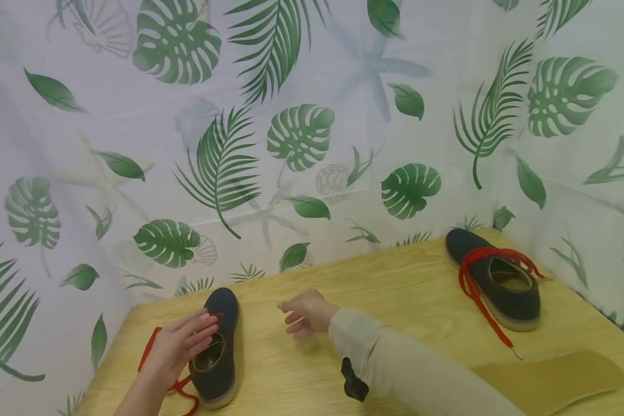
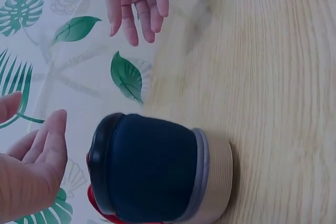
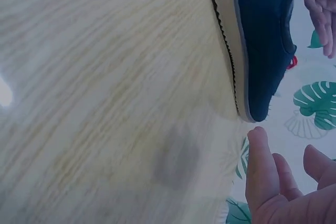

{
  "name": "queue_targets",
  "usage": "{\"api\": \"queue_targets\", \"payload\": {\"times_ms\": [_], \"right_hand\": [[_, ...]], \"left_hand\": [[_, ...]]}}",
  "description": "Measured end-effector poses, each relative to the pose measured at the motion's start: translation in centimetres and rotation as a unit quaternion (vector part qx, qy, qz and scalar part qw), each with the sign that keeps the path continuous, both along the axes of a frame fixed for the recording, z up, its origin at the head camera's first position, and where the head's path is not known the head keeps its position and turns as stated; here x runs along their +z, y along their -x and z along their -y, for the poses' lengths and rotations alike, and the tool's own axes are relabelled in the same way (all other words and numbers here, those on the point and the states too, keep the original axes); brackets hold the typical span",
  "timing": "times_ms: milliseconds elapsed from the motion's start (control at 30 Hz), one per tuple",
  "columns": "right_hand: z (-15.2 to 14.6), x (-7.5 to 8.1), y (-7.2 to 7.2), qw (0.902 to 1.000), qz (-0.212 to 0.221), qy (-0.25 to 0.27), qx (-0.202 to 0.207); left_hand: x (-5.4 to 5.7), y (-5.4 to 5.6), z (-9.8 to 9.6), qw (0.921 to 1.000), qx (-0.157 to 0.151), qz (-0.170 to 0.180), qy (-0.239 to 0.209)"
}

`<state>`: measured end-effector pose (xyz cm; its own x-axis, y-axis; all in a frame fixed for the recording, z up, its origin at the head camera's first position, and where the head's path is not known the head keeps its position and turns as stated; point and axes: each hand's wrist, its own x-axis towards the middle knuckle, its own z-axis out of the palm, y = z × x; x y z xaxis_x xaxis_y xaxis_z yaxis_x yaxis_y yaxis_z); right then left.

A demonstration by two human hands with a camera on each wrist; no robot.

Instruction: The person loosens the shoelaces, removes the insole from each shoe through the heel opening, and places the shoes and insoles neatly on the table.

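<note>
A dark blue shoe (image 1: 212, 382) with a pale sole stands on the left of the wooden table, toe toward the back. My left hand (image 1: 179, 342) is over its lace area, fingers extended and holding nothing. A red lace (image 1: 147, 349) trails out on the shoe's left side. To the right of this shoe, my right hand (image 1: 308, 315) hovers above the tabletop with loosely bent fingers and nothing in them. The left wrist view shows the shoe's heel (image 2: 152, 169) beside the left hand (image 2: 32, 167). In the right wrist view, the shoe's side (image 3: 262, 45) lies beyond my right fingertips.
A second dark blue shoe (image 1: 522, 300) stands at the right, its red lace (image 1: 483, 300) loose across it. In front of that lies a flat tan insole-shaped piece (image 1: 556, 378). Leaf-patterned cloth (image 1: 343, 242) rises along the back and sides of the table (image 1: 395, 283).
</note>
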<state>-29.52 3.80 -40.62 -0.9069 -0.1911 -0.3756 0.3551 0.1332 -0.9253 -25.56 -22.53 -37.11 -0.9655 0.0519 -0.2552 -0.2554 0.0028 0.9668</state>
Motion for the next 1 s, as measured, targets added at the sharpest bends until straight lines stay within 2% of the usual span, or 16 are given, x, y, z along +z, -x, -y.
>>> {"api": "queue_targets", "payload": {"times_ms": [267, 600, 767, 1000], "right_hand": [[-2.0, 0.3, 0.5, 0.9999, 0.015, -0.001, 0.006], [-5.0, 1.3, 1.7, 0.9996, 0.027, -0.008, -0.001], [-6.5, 1.4, 1.5, 0.9994, 0.027, -0.017, 0.016], [-8.6, 1.5, 0.7, 0.9989, 0.039, -0.009, 0.023]], "left_hand": [[-0.3, 0.0, -1.2, 0.9984, -0.042, 0.029, -0.025], [-0.4, 0.2, -3.3, 0.9969, -0.072, 0.024, -0.019], [-1.1, 0.1, -4.7, 0.9957, -0.087, 0.02, -0.023], [-1.7, 0.5, -6.9, 0.9914, -0.128, 0.014, -0.018]]}}
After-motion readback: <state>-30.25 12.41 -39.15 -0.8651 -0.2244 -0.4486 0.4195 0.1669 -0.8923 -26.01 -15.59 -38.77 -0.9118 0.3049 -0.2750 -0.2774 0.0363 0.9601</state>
